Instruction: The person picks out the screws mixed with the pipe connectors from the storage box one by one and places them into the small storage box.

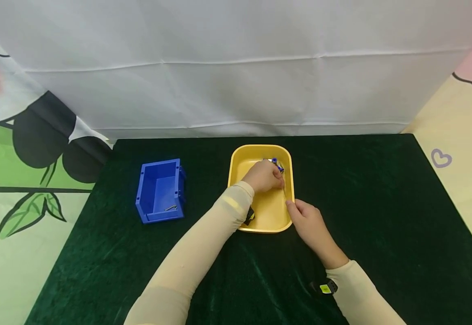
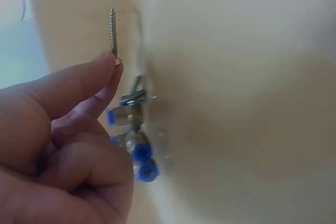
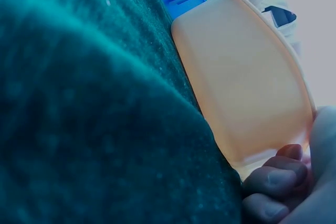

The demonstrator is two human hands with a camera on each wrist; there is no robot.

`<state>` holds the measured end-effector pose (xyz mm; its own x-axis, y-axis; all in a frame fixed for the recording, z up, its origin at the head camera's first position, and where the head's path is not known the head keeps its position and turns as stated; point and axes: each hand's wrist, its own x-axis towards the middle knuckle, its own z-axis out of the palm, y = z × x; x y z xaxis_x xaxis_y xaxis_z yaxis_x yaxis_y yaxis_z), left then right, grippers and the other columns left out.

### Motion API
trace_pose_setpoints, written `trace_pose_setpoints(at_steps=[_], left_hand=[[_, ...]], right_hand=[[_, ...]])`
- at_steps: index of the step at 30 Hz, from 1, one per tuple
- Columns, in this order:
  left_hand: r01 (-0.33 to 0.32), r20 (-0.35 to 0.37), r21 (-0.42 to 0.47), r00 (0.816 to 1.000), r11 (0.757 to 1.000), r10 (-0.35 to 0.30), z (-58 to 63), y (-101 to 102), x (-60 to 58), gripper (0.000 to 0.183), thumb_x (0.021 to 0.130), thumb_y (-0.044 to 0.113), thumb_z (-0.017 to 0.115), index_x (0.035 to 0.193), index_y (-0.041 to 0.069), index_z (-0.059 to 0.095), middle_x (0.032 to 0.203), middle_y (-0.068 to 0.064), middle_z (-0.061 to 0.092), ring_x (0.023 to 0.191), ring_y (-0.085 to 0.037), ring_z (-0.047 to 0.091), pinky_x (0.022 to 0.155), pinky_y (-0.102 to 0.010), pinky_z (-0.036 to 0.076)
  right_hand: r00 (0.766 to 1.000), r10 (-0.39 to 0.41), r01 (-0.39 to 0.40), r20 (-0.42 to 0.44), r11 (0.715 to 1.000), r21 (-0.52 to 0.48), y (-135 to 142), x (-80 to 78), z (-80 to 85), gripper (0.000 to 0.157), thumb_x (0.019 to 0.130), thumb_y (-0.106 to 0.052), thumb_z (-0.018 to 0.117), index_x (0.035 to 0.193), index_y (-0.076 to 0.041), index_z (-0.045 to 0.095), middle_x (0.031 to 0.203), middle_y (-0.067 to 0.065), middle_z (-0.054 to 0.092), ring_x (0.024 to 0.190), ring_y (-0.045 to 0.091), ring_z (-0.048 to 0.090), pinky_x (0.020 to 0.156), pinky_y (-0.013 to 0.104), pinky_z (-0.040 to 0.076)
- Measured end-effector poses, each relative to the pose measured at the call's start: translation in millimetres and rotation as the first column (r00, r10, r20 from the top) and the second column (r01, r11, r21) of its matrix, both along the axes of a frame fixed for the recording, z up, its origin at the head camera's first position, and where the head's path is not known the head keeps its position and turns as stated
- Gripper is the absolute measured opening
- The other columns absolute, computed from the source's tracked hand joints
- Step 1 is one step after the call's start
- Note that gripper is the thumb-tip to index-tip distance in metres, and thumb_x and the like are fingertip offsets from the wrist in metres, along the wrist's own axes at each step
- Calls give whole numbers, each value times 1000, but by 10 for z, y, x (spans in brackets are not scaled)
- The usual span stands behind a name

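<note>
A screw (image 2: 113,31) is pinched by its head between the thumb and finger of my left hand (image 1: 264,176), its threaded tip pointing away from the fingers. That hand is inside the yellow tray (image 1: 268,221). Beside it in the tray lie several metal fittings with blue ends (image 2: 140,151), and another screw (image 2: 137,83) near them. My right hand (image 1: 310,225) grips the tray's near right edge, thumb on the rim and fingers curled against the outer wall, as the right wrist view shows.
To the left stands a blue bin (image 1: 165,216) with a few screws (image 1: 171,207) on its floor. Both containers rest on a dark green cloth (image 1: 366,194). A white curtain (image 1: 236,99) hangs behind the table, and printed cloth (image 1: 443,131) borders the sides.
</note>
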<state>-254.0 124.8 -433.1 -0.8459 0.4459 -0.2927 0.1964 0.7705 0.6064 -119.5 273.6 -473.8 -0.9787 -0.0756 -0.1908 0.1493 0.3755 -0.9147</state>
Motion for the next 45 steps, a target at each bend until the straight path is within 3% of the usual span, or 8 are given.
trace_pose_setpoints(at_steps=[12, 19, 24, 27, 35, 39, 42, 45], left_hand=[[-40, -75, 150, 996, 988, 51, 470, -204, 96, 13, 95, 24, 69, 87, 17, 76, 88, 6, 69, 85, -16, 56, 78, -30, 46], [-148, -117, 193, 978, 970, 173, 572, -487, 123, 12, 93, 30, 72, 91, 19, 78, 98, 4, 67, 93, -18, 53, 79, -33, 46], [-241, -102, 248, 957, 938, 272, 598, -703, 194, 15, 91, 31, 74, 95, 17, 78, 91, -2, 63, 85, -21, 52, 71, -30, 46], [-288, -84, 293, 942, 912, 325, 601, -847, 242, 17, 92, 32, 72, 98, 16, 77, 96, -3, 65, 88, -21, 56, 77, -30, 52], [-423, -34, 383, 882, 821, 470, 611, -1390, 470, 19, 95, 33, 69, 102, 17, 75, 108, 0, 71, 101, -22, 61, 97, -45, 50], [-471, -64, 397, 842, 788, 536, 668, -1647, 544, 24, 94, 40, 68, 102, 19, 75, 92, 2, 66, 85, -19, 56, 77, -33, 50], [-511, -88, 389, 808, 767, 583, 722, -1834, 580, 28, 93, 46, 67, 103, 21, 75, 73, 0, 51, 67, -19, 45, 57, -28, 38], [-569, -90, 359, 768, 740, 635, 761, -2012, 618, 33, 93, 49, 66, 105, 20, 74, 74, -2, 46, 68, -20, 42, 59, -31, 34]], right_hand=[[1000, 3, -3, -19, 1000, 5, -8, -18, -8, 44, 105, -46, 41, 104, -10, 67, 79, 8, 61, 64, 26, 55, 55, 31, 45], [1000, 0, 0, 0, 1000, 16, 16, -24, 15, 43, 105, -44, 42, 106, -10, 67, 78, 9, 61, 62, 27, 55, 53, 29, 43], [1000, -4, 4, 9, 1000, 8, 32, -8, 3, 45, 105, -46, 42, 110, -9, 66, 80, 10, 61, 63, 27, 54, 54, 29, 43], [1000, -9, 9, 7, 1000, 4, 32, -3, 3, 45, 105, -47, 42, 112, -8, 66, 81, 10, 61, 63, 26, 54, 54, 29, 43], [1000, -2, 2, 1, 1000, -7, 37, 7, -4, 47, 104, -50, 42, 114, -10, 66, 81, 10, 62, 63, 28, 55, 54, 29, 43], [1000, -13, 13, 0, 1000, 1, 51, 4, 1, 46, 104, -51, 41, 113, -13, 66, 81, 9, 62, 62, 29, 55, 54, 29, 43], [1000, -16, 15, 6, 1000, 6, 55, 4, -1, 47, 104, -52, 41, 115, -13, 65, 82, 9, 62, 62, 28, 55, 54, 28, 43], [1000, -17, 17, 6, 1000, 6, 52, 2, -7, 48, 103, -52, 41, 115, -12, 65, 82, 9, 62, 62, 28, 55, 54, 28, 43]])
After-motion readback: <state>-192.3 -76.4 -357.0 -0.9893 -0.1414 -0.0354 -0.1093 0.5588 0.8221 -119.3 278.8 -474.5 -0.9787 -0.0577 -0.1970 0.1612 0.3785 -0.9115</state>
